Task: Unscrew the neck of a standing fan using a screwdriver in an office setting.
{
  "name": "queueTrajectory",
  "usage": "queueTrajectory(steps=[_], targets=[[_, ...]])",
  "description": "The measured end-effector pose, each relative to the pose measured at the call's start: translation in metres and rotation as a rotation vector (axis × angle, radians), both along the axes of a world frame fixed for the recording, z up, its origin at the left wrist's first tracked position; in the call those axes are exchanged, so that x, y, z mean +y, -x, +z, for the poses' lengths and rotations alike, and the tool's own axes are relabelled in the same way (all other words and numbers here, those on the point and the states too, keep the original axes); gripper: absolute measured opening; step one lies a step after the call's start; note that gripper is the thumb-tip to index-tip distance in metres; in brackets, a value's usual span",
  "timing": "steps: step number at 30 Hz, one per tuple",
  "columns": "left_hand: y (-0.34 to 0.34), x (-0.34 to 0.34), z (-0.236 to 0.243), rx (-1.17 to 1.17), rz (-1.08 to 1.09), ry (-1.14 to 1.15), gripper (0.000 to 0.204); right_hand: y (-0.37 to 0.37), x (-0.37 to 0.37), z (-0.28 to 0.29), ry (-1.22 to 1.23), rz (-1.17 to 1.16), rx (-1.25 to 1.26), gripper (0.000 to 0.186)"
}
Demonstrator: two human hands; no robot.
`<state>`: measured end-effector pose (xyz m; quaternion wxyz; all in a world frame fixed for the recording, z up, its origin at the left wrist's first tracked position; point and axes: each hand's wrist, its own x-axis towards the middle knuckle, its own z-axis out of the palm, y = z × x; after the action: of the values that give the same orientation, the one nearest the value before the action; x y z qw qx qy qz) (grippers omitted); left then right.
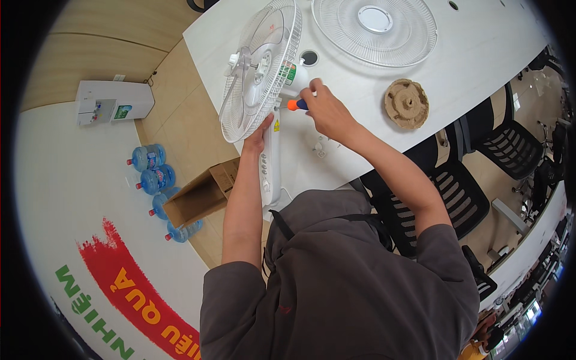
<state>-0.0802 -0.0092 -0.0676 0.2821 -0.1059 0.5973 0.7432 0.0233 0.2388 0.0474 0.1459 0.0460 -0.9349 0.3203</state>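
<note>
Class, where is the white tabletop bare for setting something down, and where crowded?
Tabletop is bare right of the round white wire grille and between the round brown pulp piece and the right hand. Crowded: around the white caged fan, with the left hand at its cage and the right holding an orange-and-blue tool.

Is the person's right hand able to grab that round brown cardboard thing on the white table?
Probably yes, though the right hand is busy holding an orange-and-blue tool. The round brown cardboard piece sits nearby on the white table, and nothing visible blocks the way.
</note>
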Motion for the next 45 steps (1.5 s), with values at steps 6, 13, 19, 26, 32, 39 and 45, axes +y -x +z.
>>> queueTrajectory(steps=[6,13,19,26,32,39,45], targets=[[-0.002,0.007,0.004,0.01,-0.006,0.011,0.059,0.01,-0.004,0.0,0.009,-0.111,-0.272,0.039],[0.001,-0.003,-0.012,-0.001,-0.022,-0.039,0.061,0.007,-0.008,0.018,0.088,-0.181,-0.269,0.043],[0.0,0.001,-0.013,0.008,-0.02,-0.025,0.063,0.008,0.003,-0.006,-0.098,0.109,0.168,0.037],[-0.001,0.001,-0.013,0.016,-0.01,-0.009,0.066,0.013,-0.005,0.012,0.109,-0.227,-0.48,0.04],[-0.001,0.001,-0.012,0.022,-0.023,-0.015,0.067,0.005,-0.001,-0.005,0.169,-0.09,-0.243,0.033],[-0.003,0.004,-0.004,0.041,0.013,-0.072,0.064,0.003,-0.007,-0.021,0.39,-0.18,0.09,0.049],[-0.035,0.027,0.019,0.395,0.097,0.574,0.057,0.011,-0.023,-0.035,1.245,-0.717,-0.335,0.056]])
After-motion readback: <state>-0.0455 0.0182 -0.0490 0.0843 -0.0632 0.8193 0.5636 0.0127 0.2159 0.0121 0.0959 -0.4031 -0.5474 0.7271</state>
